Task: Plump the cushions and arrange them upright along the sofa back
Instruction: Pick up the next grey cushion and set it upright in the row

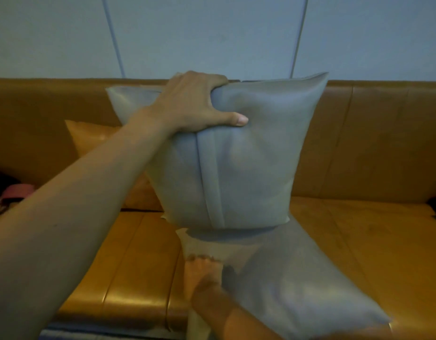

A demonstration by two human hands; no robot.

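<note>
Over the middle of the sofa seat (128,253), the left hand (195,104) is gripping the top edge of a grey cushion (236,155), fingers curled over the far side and the thumb pressing flat across the near face. The left forearm is reaching in from the near left, rising at a slant to the wrist. This cushion is standing upright, its top corners level with the top of the sofa back (383,133), its bottom edge sitting on the far end of a second grey cushion (298,285) that is lying flat on the seat and running toward the near right.

Low in the view, the right hand (207,278) is lying at the near left edge of the flat cushion, blurred; its fingers are touching the cover, but whether they are clenching it cannot be told.

Behind the left forearm, an orange cushion (92,138) is leaning against the sofa back, partly hidden. Seat room is lying open to the left of the flat cushion and along the far right. Dark and pink items (13,192) are sitting at the far left edge, too dim to identify
</note>
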